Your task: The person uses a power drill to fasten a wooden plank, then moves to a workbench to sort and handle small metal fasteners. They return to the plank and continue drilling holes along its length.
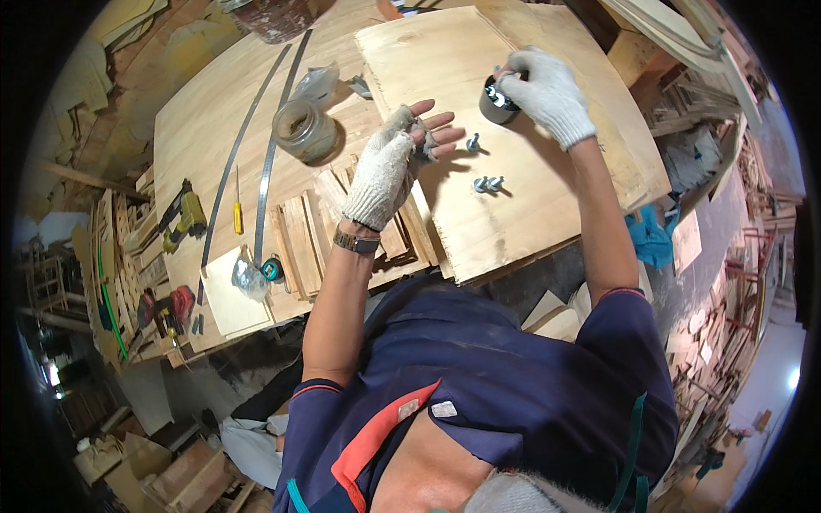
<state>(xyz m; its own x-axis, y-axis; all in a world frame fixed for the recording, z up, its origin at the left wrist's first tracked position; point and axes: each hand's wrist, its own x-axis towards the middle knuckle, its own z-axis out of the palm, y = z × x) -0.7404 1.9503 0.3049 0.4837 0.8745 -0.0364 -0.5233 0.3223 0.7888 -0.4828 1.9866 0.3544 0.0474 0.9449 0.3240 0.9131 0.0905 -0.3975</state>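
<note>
My right hand (547,90), in a whitish knitted glove, reaches into the mouth of a small black cup (498,111). Its fingers are closed together at the rim, and whatever they grip is hidden. Shiny metal bolts (496,96) show inside the cup. My left hand (402,154) hovers left of the cup, palm partly up and fingers stretched apart. Its glove is worn and leaves the fingertips bare; I see nothing held. On the plywood board (505,231) between the hands stands one bolt (473,143), with a few more bolts (487,185) lying nearer me.
Left of the board are a cloudy jar (304,131), wooden strips (299,239), two long metal strips (229,171), a yellow screwdriver (238,214), a tape measure (272,269) and a yellow-green power tool (186,218). A dark bucket (269,17) stands at the far edge.
</note>
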